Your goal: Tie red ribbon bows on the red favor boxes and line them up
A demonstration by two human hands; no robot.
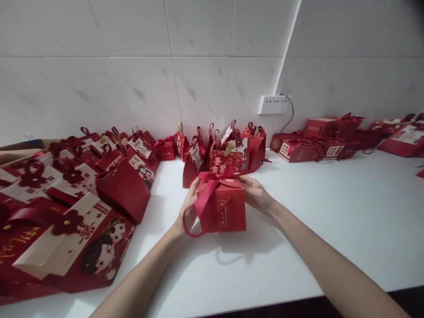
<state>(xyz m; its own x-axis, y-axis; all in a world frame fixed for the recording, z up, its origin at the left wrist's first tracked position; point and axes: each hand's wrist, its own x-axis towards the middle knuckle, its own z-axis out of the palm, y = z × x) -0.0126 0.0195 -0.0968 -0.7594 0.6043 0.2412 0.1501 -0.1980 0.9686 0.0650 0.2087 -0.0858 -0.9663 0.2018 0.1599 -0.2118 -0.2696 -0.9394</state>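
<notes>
A small red gift box (222,207) with a red ribbon bow on top stands on the white counter (331,221) in the middle of the view. My left hand (187,207) presses against its left side, fingers curled round the edge. My right hand (255,192) holds its right side near the top. A loop of ribbon hangs down at the box's lower left.
A cluster of small red boxes (225,150) stands just behind, against the tiled wall. Many red gift bags (66,212) lie stacked at the left. More red boxes (318,143) line the wall at the right, below a wall socket (274,105).
</notes>
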